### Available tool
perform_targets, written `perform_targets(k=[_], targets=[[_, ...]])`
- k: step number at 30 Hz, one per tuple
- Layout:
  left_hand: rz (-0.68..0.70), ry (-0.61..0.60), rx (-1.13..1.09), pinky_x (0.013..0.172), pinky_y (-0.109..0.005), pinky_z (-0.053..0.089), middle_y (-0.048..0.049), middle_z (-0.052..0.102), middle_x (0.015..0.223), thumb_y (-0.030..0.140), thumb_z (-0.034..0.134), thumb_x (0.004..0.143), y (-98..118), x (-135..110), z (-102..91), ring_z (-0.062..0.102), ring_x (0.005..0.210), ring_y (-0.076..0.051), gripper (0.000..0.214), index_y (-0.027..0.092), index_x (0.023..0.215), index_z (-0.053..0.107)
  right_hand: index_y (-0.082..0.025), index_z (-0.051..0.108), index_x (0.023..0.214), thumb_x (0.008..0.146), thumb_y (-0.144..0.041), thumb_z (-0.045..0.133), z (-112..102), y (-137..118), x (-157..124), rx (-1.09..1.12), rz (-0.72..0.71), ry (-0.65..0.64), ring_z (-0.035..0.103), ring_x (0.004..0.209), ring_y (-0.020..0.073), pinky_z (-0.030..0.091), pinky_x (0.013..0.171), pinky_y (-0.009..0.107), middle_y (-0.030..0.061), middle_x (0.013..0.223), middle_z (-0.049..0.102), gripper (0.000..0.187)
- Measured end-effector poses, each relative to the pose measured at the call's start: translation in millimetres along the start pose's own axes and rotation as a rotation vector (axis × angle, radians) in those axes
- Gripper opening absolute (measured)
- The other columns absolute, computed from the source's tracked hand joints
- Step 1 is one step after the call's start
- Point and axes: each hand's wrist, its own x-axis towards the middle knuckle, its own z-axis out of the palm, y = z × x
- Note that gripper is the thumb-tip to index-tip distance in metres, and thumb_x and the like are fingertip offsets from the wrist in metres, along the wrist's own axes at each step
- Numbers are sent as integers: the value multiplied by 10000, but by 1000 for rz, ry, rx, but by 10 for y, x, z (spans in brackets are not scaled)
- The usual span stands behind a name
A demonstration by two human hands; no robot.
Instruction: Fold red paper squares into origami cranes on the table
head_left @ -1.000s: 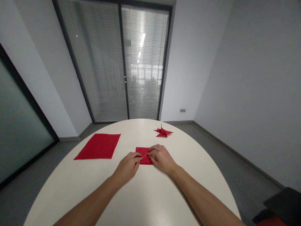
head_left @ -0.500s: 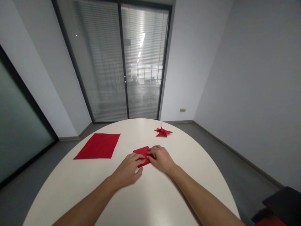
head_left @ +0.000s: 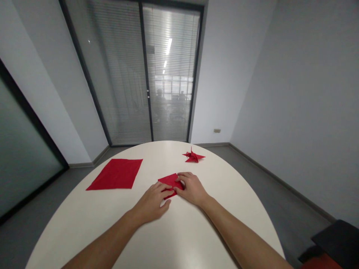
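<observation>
Flattening lightly under both my hands, the small red square (head_left: 168,179) lies on the white table (head_left: 168,235), about midway between its left and right edges and nearer the far edge than the larger red sheet does not reach to be touched. My left hand (head_left: 153,203) is loosely spread: fingertips rest on the square's left part, while the thumb stands apart from them, off the near side. My right hand (head_left: 193,189) is part curled over the square's right end, forefinger and thumb apart; whether it pinches a layer I cannot tell.
</observation>
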Motion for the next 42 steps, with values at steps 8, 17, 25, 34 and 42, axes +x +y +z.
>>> perform_targets(k=[8,17,25,34,42], targets=[[-3,18,-14,1045,-454,460,-71,706,1182,161,572,870,1,5,8,608,1106,-253,329,216,1175,682,-247,790,1052,860,-165,581,19,170,25,-35,65,5,571,1213,264,434,1039,419,98,1311,652,294],[36,8,29,1075,-467,437,-89,647,1275,179,572,866,9,-8,5,566,1194,-275,415,225,1272,642,-248,770,1034,835,-73,547,-21,26,23,20,-108,-19,639,991,207,418,978,383,26,1032,752,347],[47,27,-16,1113,-470,405,-72,658,1277,128,551,854,-17,-6,18,576,1192,-246,415,211,1256,612,-220,728,1159,886,-217,612,29,57,-10,70,-203,-87,640,1089,239,439,1007,406,74,1172,728,297],[-65,44,-13,1103,-486,443,-97,639,1347,142,575,849,-105,-22,119,578,1251,-265,405,209,1240,654,-262,542,1427,873,-269,616,-57,190,-56,133,-319,-261,398,1423,308,276,1177,534,70,1473,537,559],[-74,36,-8,1082,-490,453,-99,651,1324,164,577,872,-97,-26,106,576,1242,-266,375,209,1236,657,-279,520,1443,886,-232,609,-114,190,-55,175,-403,-303,413,1420,272,232,1198,530,84,1494,512,566]])
